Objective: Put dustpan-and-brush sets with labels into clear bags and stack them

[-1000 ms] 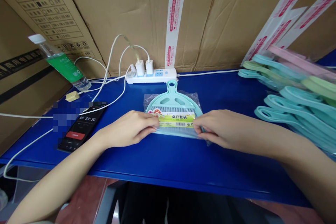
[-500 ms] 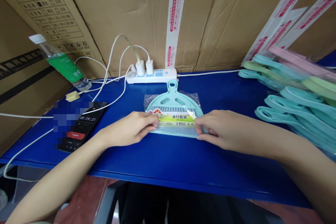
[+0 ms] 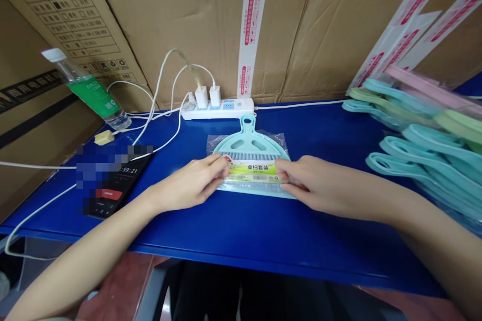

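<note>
A light-blue dustpan and brush set [image 3: 247, 136] in a clear plastic bag lies flat on the blue table, its handle pointing away from me. A yellow-green label [image 3: 253, 167] with printed characters crosses the set below the bristles. At the label's left end, my left hand [image 3: 203, 178] has its fingers closed on the bag and label edge. My right hand [image 3: 305, 180] is pinched at the label's right end. The fingertips of both hands partly hide what they grip.
Bagged dustpan sets [image 3: 417, 155] are piled at the right. A white power strip [image 3: 226, 109] with chargers and cables stands behind. At the left are a leaning bottle [image 3: 94, 95] and a phone [image 3: 120, 180]. Cardboard [image 3: 181, 15] walls the back of the table [image 3: 211, 230].
Both hands have shifted slightly at the label's ends, the right one a little leftward. My fingers now cover more of the label's left end. The dustpan set has hardly moved.
</note>
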Action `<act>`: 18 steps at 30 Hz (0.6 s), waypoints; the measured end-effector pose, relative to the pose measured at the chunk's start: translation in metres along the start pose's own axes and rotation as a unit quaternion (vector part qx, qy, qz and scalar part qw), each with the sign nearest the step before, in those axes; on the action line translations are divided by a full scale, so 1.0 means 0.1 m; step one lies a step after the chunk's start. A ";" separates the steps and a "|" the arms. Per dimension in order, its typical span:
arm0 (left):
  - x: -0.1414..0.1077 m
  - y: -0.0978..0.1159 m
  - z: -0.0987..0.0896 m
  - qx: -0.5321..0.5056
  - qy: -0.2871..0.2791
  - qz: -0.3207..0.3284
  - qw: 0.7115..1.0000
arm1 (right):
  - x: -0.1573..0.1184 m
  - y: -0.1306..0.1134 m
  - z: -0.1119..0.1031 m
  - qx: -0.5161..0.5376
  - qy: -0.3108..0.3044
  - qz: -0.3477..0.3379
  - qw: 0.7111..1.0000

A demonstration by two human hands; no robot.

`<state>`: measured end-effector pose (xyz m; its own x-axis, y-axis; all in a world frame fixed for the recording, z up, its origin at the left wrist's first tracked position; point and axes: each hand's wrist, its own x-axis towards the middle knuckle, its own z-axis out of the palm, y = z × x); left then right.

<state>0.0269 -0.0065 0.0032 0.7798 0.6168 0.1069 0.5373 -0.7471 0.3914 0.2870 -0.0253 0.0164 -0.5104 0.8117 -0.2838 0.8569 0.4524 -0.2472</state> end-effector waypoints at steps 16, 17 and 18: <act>0.00 0.06 0.09 0.195 0.066 -0.037 0.978 | 0.05 -0.03 0.03 0.082 0.017 0.043 0.996; 0.00 0.07 0.09 0.217 0.066 -0.022 0.974 | 0.05 -0.03 0.03 0.086 0.018 0.042 0.995; 0.01 0.07 0.10 0.234 0.064 -0.003 0.970 | 0.05 -0.02 0.04 0.090 0.020 0.039 0.995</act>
<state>0.0343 -0.0139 -0.0029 0.7456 0.6252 0.2308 0.6525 -0.7553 -0.0616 0.2822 -0.0236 0.0122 -0.4356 0.8579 -0.2723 0.8653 0.3158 -0.3894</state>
